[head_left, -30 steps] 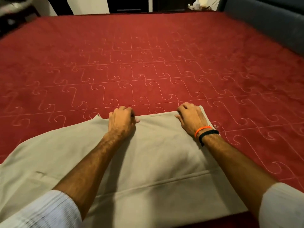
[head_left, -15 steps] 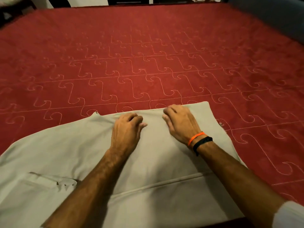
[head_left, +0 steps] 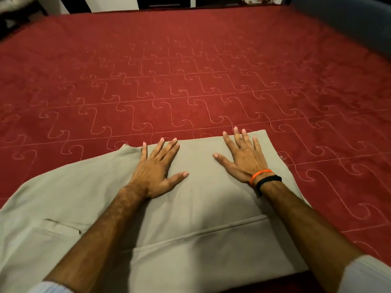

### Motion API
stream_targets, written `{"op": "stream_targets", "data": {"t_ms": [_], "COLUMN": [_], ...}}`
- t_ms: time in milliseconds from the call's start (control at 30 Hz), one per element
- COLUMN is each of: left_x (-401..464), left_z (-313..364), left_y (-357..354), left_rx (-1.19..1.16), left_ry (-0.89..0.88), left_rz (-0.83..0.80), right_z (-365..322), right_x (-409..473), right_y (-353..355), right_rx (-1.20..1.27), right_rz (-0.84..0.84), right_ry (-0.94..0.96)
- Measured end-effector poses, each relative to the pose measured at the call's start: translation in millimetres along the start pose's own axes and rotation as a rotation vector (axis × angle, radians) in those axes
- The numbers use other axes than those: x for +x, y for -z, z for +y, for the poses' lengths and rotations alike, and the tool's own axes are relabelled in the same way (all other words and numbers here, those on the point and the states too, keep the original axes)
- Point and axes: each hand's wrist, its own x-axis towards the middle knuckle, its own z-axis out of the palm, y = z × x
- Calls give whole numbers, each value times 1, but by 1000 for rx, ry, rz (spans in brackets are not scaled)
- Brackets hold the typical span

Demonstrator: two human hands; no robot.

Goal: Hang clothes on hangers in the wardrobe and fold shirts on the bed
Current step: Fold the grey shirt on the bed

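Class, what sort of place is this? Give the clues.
Most likely a bedroom: a wide bed under a red quilted bedspread, a padded grey headboard along its edge, and a beige garment being smoothed flat.

Single head cam, wide-angle, pitched forward and down from the near edge of the bed point(head_left: 190, 60). Close in: forearms enter from the bottom corners, left hand point(head_left: 155, 169) and right hand point(head_left: 243, 158) sit mid-frame. Far bed edge runs along the top. No second view, so no overlap.
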Motion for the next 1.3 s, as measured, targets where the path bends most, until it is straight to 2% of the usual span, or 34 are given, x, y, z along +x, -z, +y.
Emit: {"op": "stream_targets", "data": {"t_ms": [67, 233, 300, 367, 433, 500, 667, 733, 800, 900, 933, 1033, 1200, 1300], "left_x": [4, 15, 19, 21, 23, 24, 23, 24, 27, 40, 46, 62, 74, 73], "left_z": [5, 59, 74, 80, 79, 78, 78, 78, 77, 67, 63, 47, 20, 14], "left_y": [4, 3, -5, -15, -20, -21, -19, -19, -18, -9, -5, 10, 36, 48], "left_rx": [-7, -171, -223, -149, -57, -28, -48, -53, -98, -185, -171, -109, -268, -155], "left_ry": [30, -7, 12, 52, 91, 114, 104, 98, 105, 160, 201, 306, 311, 307], "left_rz": [8, 162, 149, 99, 75, 60, 50, 60, 124, 318, 328, 219, -17, -120], "right_z": [2, -24, -13, 9, 28, 37, 54, 59, 63, 67, 66, 65, 70, 72], "right_x": [1, -14, -16, -15, -9, -2, 18, 25, 33, 39, 40, 39, 41, 40], "right_y": [5, 14, 15, 13, 10, 9, 20, 25, 29, 36, 38, 37, 43, 47], "right_rx": [-6, 37, 95, 121, 77, 73, 196, 148, 104, 47, 39, 32, -69, -191], "right_rz": [-5, 206, 161, 19, -57, -61, 220, 226, 198, 188, 188, 211, 160, 223], "right_ry": [-89, 41, -39, -79, -24, 31, -2, -38, -39, -5, 13, 76, 147, 171]}}
